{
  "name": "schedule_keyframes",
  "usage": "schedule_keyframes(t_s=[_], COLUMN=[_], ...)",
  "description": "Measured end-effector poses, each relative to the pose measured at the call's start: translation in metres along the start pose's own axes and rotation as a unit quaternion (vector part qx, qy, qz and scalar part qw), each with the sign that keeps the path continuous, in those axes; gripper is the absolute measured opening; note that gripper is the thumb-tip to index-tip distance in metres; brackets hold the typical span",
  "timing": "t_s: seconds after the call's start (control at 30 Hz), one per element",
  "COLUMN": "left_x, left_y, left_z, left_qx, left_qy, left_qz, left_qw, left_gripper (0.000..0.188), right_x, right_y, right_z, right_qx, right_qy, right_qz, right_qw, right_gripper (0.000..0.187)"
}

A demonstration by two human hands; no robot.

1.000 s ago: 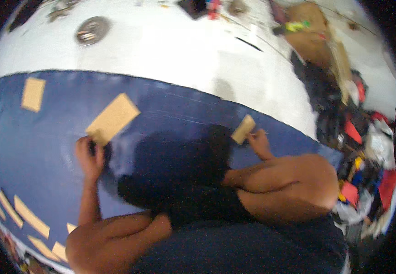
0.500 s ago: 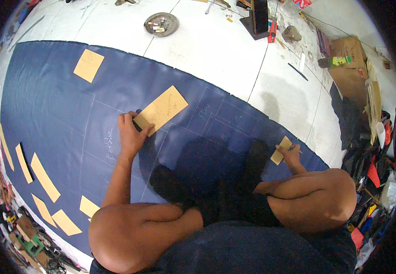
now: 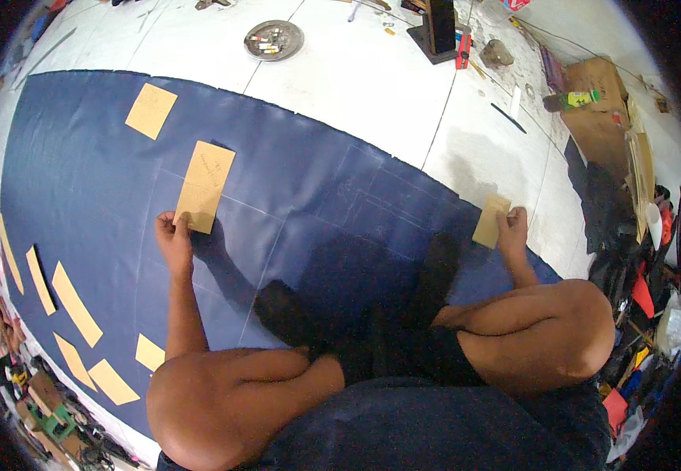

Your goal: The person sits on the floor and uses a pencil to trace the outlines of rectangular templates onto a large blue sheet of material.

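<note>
- The left hand (image 3: 172, 238) pinches the near end of a long tan card template (image 3: 205, 186), fingers closed on its lower edge.
- That template lies flat on the dark blue fabric sheet (image 3: 309, 196), its length running away from the person, roughly in the middle of the sheet's left half; a faint chalk line passes beside it.
- The right hand (image 3: 512, 230) grips a smaller tan card piece (image 3: 490, 220), fingers and thumb closed on its right edge.
- This smaller piece sits right at the far right edge of the sheet, where the blue fabric meets the white floor (image 3: 372, 78).
- The two hands are well apart, one on each side of the person's crossed bare knees at the near edge of the sheet.
- Another tan rectangle (image 3: 151, 111) lies alone near the far left corner of the sheet, apart from the held template.
- Several narrow tan strips (image 3: 76, 304) lie in a loose row along the left edge of the sheet, toward its near corner.
- On the floor beyond the far edge stands a round metal dish (image 3: 273, 39) with small things in it.
- Farther right on the floor are a dark upright block (image 3: 439, 27) and a brown cardboard box (image 3: 595, 102) among clutter.
</note>
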State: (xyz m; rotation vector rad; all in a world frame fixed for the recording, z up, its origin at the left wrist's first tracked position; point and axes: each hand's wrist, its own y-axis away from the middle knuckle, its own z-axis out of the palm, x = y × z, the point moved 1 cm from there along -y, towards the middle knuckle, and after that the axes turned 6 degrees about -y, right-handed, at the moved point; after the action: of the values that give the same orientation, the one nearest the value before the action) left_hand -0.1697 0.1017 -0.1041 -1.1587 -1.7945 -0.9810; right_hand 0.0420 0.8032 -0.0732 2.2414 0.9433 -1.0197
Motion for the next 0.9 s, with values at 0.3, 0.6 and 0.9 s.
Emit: schedule_keyframes(t_s=[0.3,0.6,0.9], left_x=[-0.022,-0.027,-0.055], left_y=[0.026,0.046,0.055], left_z=[-0.048,-0.073,-0.093], left_qx=[0.059,0.081,0.236], left_qy=[-0.123,-0.24,-0.475], left_qz=[-0.042,-0.069,0.049], left_qw=[0.99,0.965,0.846], left_gripper=[0.02,0.031,0.028], right_x=[-0.168,-0.215,-0.248], right_y=[-0.074,-0.075,-0.071], right_z=[0.067,0.179,0.153], right_qx=[-0.172,-0.315,-0.391], right_qy=[-0.079,-0.185,-0.084], right_qz=[-0.074,-0.094,-0.109], right_qw=[0.979,0.926,0.91], right_gripper=[0.04,0.03,0.032])
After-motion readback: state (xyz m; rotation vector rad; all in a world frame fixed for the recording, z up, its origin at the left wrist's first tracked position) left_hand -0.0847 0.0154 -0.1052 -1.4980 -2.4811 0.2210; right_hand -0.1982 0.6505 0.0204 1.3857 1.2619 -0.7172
